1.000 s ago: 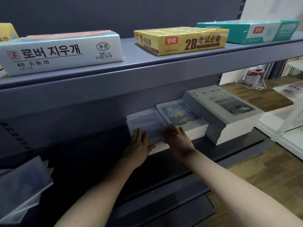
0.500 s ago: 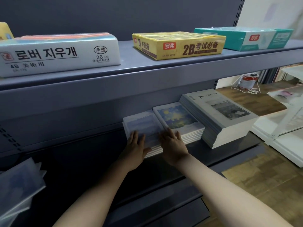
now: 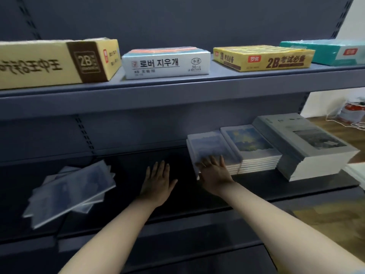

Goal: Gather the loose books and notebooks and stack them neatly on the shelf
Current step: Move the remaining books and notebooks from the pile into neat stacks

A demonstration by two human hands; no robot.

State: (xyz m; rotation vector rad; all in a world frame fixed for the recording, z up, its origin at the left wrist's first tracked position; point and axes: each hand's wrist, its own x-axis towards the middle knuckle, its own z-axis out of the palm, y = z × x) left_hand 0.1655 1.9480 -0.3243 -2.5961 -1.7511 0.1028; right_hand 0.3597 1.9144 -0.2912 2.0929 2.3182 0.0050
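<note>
Closest in, both forearms come up from 6 o'clock. The left hand [image 3: 158, 180] is flat, fingers straight, holding nothing, over the bare dark deck of the lower shelf [image 3: 126, 165]. Can't tell if it actually touches.

The right hand [image 3: 215, 173] is flat too, fingers spread on the front corner of the blue-cover notebook stack [image 3: 209, 147]. Looks to me like it's squaring that one up.

Over at 8 o'clock sits a messy pile of loose notebooks [image 3: 73, 188], fanned out and crooked, well apart from the tidy ones.

Out at 3 o'clock, the blue stack touches a yellow-sky notebook stack [image 3: 250, 147], then comes a taller grey book stack [image 3: 308, 149].

So I'd guess past halfway: three neat stacks in place, that loose pile left to do.

Furthest back at 12, the upper shelf [image 3: 177, 86] carries a white eraser box [image 3: 166, 62] and a yellow 2B box [image 3: 262, 58].
</note>
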